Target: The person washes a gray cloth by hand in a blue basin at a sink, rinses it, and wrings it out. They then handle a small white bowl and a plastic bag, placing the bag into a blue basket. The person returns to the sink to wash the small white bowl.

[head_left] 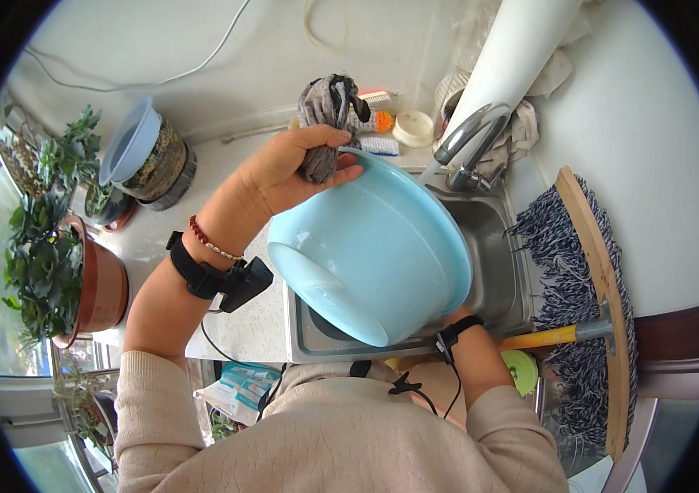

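You hold a light blue plastic basin (382, 255) tilted on its side over the steel sink (501, 271), its open mouth turned toward the lower left and its lower rim dipping past the sink's front edge. Your left hand (296, 168) is closed on the basin's upper rim and on a grey cloth (325, 115) bunched in the same grip. Your right hand is hidden behind the basin, only the banded wrist (456, 329) showing at the sink's front edge, so whether it is closed or spread cannot be told. The chrome tap (473, 135) hangs just beyond the basin's upper rim, leaving little room there. A rope mop (571, 271) lies along the sink's right edge, its yellow handle crossing the front right corner. On the worktop's left end stand potted plants (54, 263), well apart from the basin, with bare counter between.
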A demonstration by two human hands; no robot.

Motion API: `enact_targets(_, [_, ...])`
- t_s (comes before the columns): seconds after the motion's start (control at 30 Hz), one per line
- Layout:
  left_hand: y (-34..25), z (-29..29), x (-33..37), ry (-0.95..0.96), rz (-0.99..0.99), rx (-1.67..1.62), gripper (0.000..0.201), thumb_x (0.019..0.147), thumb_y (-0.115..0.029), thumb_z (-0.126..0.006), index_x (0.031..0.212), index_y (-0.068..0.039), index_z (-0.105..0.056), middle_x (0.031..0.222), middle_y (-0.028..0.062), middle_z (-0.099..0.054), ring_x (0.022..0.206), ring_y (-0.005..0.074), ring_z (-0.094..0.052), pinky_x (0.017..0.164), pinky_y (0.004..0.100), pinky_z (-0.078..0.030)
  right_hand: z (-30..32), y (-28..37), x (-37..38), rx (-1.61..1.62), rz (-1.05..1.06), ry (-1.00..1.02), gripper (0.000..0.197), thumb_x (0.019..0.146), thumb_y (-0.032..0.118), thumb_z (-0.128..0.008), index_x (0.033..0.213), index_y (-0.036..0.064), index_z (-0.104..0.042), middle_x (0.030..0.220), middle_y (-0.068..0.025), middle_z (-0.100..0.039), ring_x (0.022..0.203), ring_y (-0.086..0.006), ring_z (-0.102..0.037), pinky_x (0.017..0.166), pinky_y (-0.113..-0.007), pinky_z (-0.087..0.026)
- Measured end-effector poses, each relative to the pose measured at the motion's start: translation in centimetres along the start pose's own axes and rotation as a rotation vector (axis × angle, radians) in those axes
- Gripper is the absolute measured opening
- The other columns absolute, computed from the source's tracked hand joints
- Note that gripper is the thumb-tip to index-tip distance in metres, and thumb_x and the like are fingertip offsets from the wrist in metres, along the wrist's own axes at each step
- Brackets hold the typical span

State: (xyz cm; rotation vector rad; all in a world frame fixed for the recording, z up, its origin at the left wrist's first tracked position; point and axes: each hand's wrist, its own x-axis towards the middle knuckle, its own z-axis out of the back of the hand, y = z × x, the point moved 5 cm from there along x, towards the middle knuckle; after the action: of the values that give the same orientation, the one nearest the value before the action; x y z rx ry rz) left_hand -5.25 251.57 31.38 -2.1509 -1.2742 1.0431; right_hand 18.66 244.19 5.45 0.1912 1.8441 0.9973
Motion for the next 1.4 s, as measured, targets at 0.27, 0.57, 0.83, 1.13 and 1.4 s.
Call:
enact_targets(0.27, [0.0, 8.5, -2.3, -0.211, -0.029, 0.292, 0.020, 0.087, -0.007, -0.066, 0.106, -0.003, -0.063, 0.097, 0.0083, -0.063, 0.086, 0.0200, -0.062, 0.085, 0.0385, -0.056, 7.2, 1.4, 1.0, 0.102, 0.119, -0.317, 0.042, 0.093, 0.010, -0.058, 0.134, 0.0049, -0.049, 0.116, -0.0100, -0.062, 0.103, -0.0215, -0.061, 0.080, -0.042, -0.052])
enact_targets(0.57, [10.0, 15.7, -3.2, -0.306, -0.168, 0.889, 0.045, 0.076, -0.006, -0.070, 0.118, 0.003, -0.058, 0.099, 0.0079, -0.064, 0.087, 0.0163, -0.060, 0.076, 0.0312, -0.050, 11.2, 3.7, -1.5, -0.016, 0.476, -0.848, 0.036, 0.095, 0.008, -0.057, 0.129, 0.0031, -0.051, 0.109, -0.0059, -0.066, 0.094, -0.0153, -0.061, 0.078, -0.033, -0.050])
enact_targets(0.83, [2.2, 15.4, -2.9, -0.455, -0.390, 0.305, 0.028, 0.078, 0.001, -0.062, 0.106, 0.001, -0.060, 0.092, 0.0091, -0.065, 0.074, 0.0211, -0.064, 0.059, 0.0341, -0.051, 11.4, 5.8, -1.8, 0.284, 0.359, -0.338, 0.029, 0.102, 0.026, -0.048, 0.120, 0.0074, -0.061, 0.102, -0.0041, -0.067, 0.088, -0.0156, -0.064, 0.077, -0.032, -0.053])
enact_targets(1.13, [2.2, 14.6, -5.0, -0.501, -0.490, 0.247, 0.030, 0.080, 0.003, -0.058, 0.109, -0.001, -0.058, 0.097, 0.0088, -0.064, 0.084, 0.0230, -0.064, 0.070, 0.0389, -0.053, 2.6, 0.2, 9.2, -1.008, 0.192, -0.291, 0.056, 0.083, 0.020, -0.071, 0.135, 0.0058, -0.052, 0.135, -0.0143, -0.056, 0.121, -0.0307, -0.053, 0.096, -0.039, -0.048])
enact_targets(1.4, [3.6, 13.5, -5.5, -0.559, -0.486, 0.154, 0.025, 0.080, 0.000, -0.058, 0.106, -0.002, -0.058, 0.096, 0.0073, -0.062, 0.083, 0.0217, -0.062, 0.070, 0.0388, -0.051, 2.1, -3.6, 12.2, -0.043, 0.504, -0.544, 0.066, 0.087, 0.025, -0.067, 0.146, 0.0141, -0.040, 0.148, -0.0099, -0.042, 0.127, -0.0284, -0.048, 0.099, -0.043, -0.047])
